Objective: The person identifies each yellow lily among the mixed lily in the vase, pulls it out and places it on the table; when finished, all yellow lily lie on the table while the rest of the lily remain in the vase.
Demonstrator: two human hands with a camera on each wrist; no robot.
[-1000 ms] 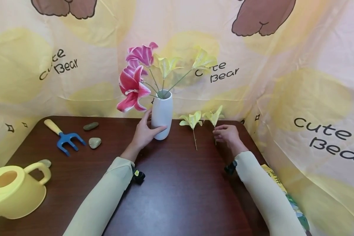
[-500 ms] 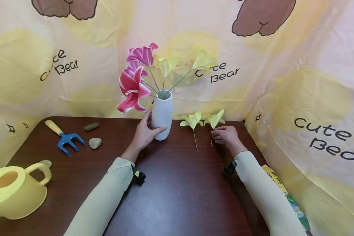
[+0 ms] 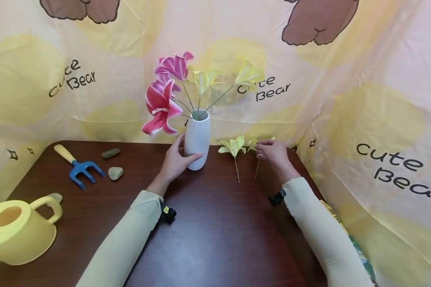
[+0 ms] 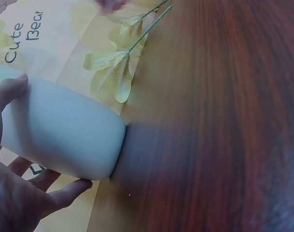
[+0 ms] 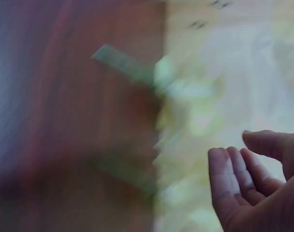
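Note:
My left hand [image 3: 174, 161] grips the lower part of a white vase [image 3: 196, 139], its thumb across the front; the left wrist view shows the fingers round the vase [image 4: 65, 125]. Pink lilies [image 3: 160, 107] and yellow lilies [image 3: 203, 81] stand in it. To its right, a yellow artificial lily [image 3: 234, 147] lies on the table with its stem toward me. Beside that one is another lily, its stem [image 3: 257, 169] showing below my right hand [image 3: 274, 153], which partly covers its bloom. In the right wrist view, the right hand [image 5: 253, 183] holds nothing, its thumb apart from the fingers.
At left are a yellow watering can [image 3: 25, 235], a blue garden fork [image 3: 80, 169] with a cream handle, and several stones, among them a pale one [image 3: 115, 173]. A patterned cloth [image 3: 111, 79] hangs behind the table. A colourful packet [image 3: 360, 255] lies by the right edge.
My right hand held the right-hand lily by its stem, laid it lower beside the other one, then let go and rose over its bloom. The left hand has stayed on the vase.

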